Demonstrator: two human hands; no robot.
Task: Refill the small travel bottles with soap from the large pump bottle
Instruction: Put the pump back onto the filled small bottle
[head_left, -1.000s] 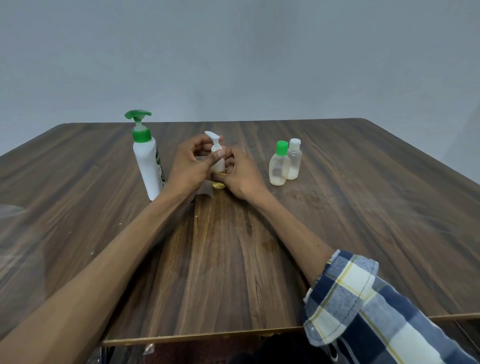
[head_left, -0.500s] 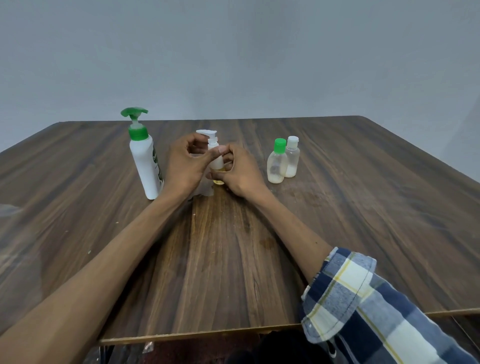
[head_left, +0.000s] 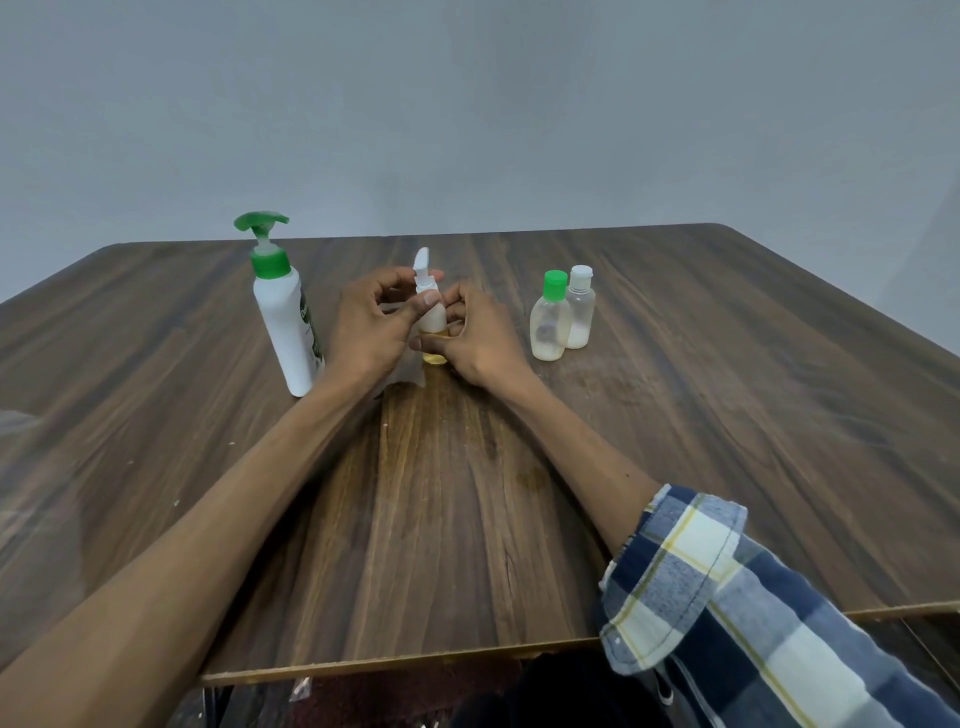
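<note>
A small travel bottle (head_left: 434, 357) with yellowish liquid stands mid-table, topped by a white pump cap (head_left: 427, 291). My left hand (head_left: 370, 327) pinches that cap with thumb and fingers. My right hand (head_left: 480, 340) grips the bottle's body, hiding most of it. The large white pump bottle (head_left: 284, 322) with a green pump head stands upright just left of my left hand. Two more small clear bottles stand to the right: one with a green cap (head_left: 549, 318), one with a white cap (head_left: 580, 309), touching each other.
The dark wooden table (head_left: 727, 415) reaches a plain grey wall at the back. Its front edge runs near my forearms. A checked sleeve covers my right upper arm at the lower right.
The white pump nozzle has turned between my fingers, from pointing left to pointing up and away. Both hands stay at the small bottle.
</note>
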